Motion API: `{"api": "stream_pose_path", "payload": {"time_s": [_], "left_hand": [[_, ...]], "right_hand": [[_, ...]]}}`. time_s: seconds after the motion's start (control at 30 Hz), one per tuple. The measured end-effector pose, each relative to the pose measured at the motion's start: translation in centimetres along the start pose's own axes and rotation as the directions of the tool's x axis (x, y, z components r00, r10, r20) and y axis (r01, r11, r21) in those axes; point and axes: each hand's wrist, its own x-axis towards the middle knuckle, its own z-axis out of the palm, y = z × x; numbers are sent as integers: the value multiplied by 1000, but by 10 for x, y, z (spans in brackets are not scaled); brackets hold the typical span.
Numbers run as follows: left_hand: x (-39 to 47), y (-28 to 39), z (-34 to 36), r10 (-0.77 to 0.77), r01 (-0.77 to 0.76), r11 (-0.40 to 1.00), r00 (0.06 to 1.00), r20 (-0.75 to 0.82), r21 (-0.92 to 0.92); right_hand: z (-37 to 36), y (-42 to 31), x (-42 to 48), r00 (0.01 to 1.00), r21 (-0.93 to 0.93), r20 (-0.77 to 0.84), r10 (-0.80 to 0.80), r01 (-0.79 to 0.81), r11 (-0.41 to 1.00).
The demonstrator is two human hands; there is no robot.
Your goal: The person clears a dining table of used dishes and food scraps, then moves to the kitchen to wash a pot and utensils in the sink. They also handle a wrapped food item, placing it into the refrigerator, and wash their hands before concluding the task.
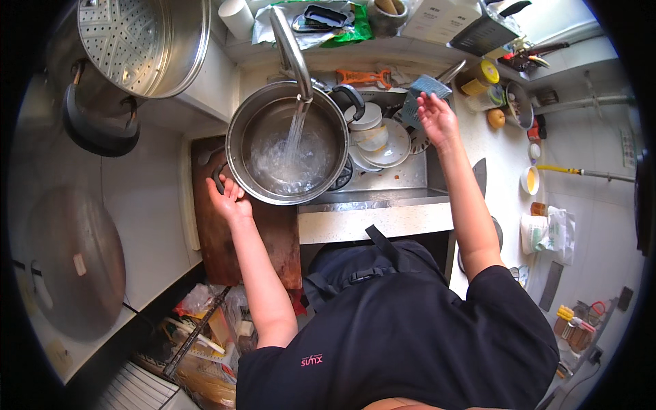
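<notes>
My left hand (230, 201) is at the left side of a large steel pot (236, 148), palm up. The pot's black loop handle (219, 177) lies between its thumb and fingers. Water (295, 128) runs from the steel faucet (289, 48) into the pot, and the water inside is churned and bubbly. A second black handle (353, 100) sticks up on the pot's far right side. Raised over the right side of the sink, my right hand (438, 120) has its fingers apart and holds nothing. Just behind it is a blue-grey perforated object (420, 97).
Stacked white bowls (366, 117) and plates (402, 148) sit in the steel sink (410, 177). A wooden board (251, 246) lies left of it. At upper left stands a big steamer pot (189, 61). A knife blade (479, 174) lies on the right counter, with jars (479, 77) farther back.
</notes>
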Motion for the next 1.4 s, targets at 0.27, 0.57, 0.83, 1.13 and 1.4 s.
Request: {"api": "stream_pose_path", "payload": {"time_s": [0.27,0.57,0.83,1.13,1.4], "left_hand": [[-4,3,1,9,-9,1000,1000,-18,6],[2,2,-3,-10,10,1000,1000,15,-11],[-4,2,1,3,-3,1000,1000,11,30],[-3,3,0,-8,7,999,1000,19,31],[-7,3,3,-15,15,1000,999,35,5]], "right_hand": [[73,29,-27,964,-215,199,175,-131,968],[184,194,-46,812,-127,125,570,-556,821],[188,228,0,624,102,454,636,-746,658],[184,150,-51,756,-828,496,427,265,493],[122,64,-34,847,-780,497,-188,531,332]]}}
